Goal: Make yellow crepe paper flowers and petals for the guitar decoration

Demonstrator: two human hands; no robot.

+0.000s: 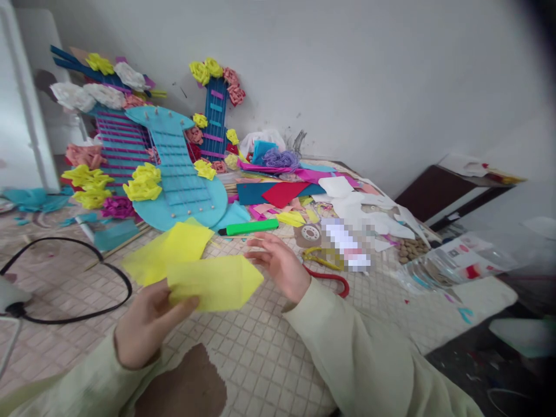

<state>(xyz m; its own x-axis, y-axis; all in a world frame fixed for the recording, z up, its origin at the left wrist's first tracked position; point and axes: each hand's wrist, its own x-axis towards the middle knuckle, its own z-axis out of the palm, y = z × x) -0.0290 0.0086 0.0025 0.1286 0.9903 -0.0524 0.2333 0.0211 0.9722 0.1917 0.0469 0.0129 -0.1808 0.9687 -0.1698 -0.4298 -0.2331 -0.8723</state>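
Note:
My left hand (147, 324) is closed in a pinch on a yellow paper sheet (215, 282), held just above the tiled table (260, 347). A second yellow sheet (171, 249) lies behind it, partly under the held one. My right hand (280, 263) hovers right of the held sheet with its fingers spread and nothing in them, its fingertips close to the sheet's right corner. Both arms wear pale green sleeves.
A green marker (249, 227), red-handled scissors (330, 278) and a tape roll (309, 233) lie behind my right hand. Coloured paper scraps (282, 191) pile further back. Blue stick-and-paper-flower crafts (178, 168) stand at the wall. A black cable (87, 278) loops at left.

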